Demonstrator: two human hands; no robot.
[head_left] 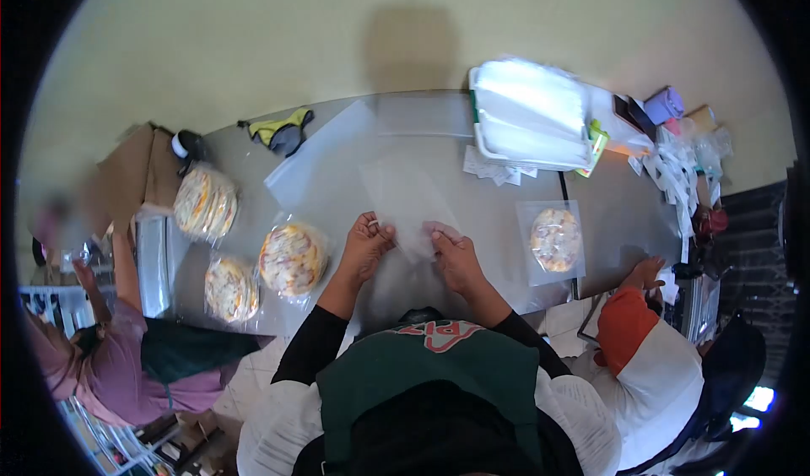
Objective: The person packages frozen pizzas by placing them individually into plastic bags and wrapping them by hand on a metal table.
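Head camera view: my forearms [338, 295] reach forward from black sleeves [314, 341], angling inward. My left hand [366, 246] and right hand [458, 262] each pinch the clear plastic film [412, 233] between thumb and curled fingertips, thumbs turned toward each other. It spans the gap above the gray table [494, 216]. Bagged pizzas [292, 258] lie in 3 spots leftward; 1 single pizza [555, 240] lies rightward.
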